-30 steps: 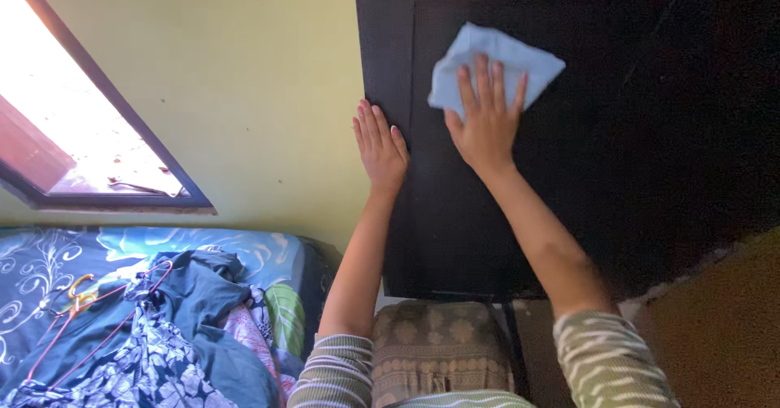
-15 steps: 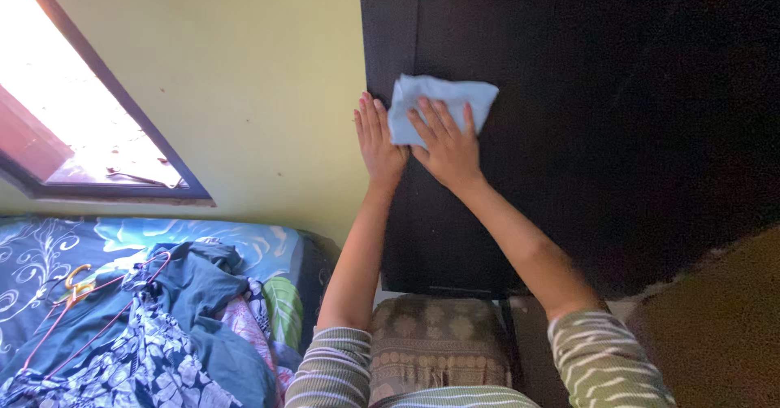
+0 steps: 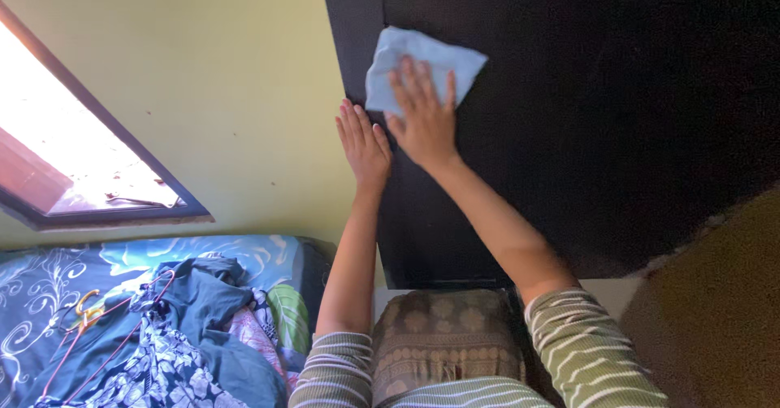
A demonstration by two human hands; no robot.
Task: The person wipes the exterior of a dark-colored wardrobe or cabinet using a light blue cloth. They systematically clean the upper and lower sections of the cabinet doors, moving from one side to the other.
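- Pile of clothes (image 3: 187, 327) lies on the patterned bed (image 3: 49, 270), below the window (image 3: 81, 164).
- Left hand (image 3: 363, 144) lies flat against the dark door (image 3: 569, 132), fingers together.
- Right hand (image 3: 424, 119), fingers spread, presses a light blue cloth (image 3: 418, 54) against the door's upper panel.

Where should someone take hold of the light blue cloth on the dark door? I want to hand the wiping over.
Probably by the light blue cloth at its free upper right corner, coming from the right: that corner lies bare on the dark door. The right hand lies flat over the lower middle, and the left hand blocks the lower left.
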